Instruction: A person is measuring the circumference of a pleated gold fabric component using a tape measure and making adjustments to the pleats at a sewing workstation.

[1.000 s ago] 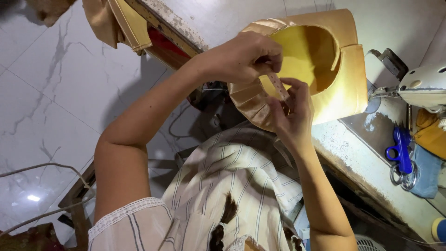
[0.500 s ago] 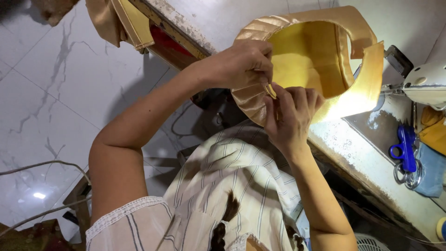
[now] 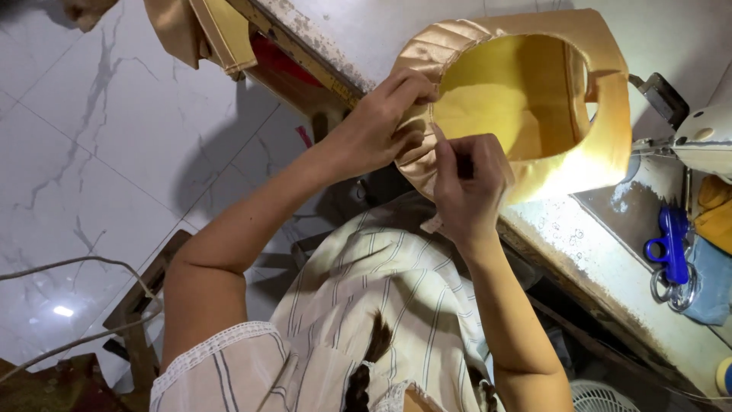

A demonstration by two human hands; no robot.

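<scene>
I hold a round piece of pleated tan satin with a yellow lining (image 3: 526, 107) over the edge of the worktop (image 3: 579, 236). It is open toward me like a shallow pouch. My left hand (image 3: 377, 130) grips its pleated rim from the left, fingers over the edge. Just below it, my right hand (image 3: 467, 191) pinches the same rim between thumb and fingertips. Both hands sit close together on the near side of the piece. My striped shirt (image 3: 381, 305) fills the lower middle.
The head of a white sewing machine (image 3: 705, 137) stands at the right edge, with blue-handled scissors (image 3: 671, 248) and blue cloth below it. More tan fabric pieces (image 3: 202, 34) hang at the top left. A white fan (image 3: 602, 397) sits low on the marble floor (image 3: 99, 152).
The fabric piece has turned and opened wider, showing more yellow lining. Both hands have shifted along the pleated rim and now sit closer together.
</scene>
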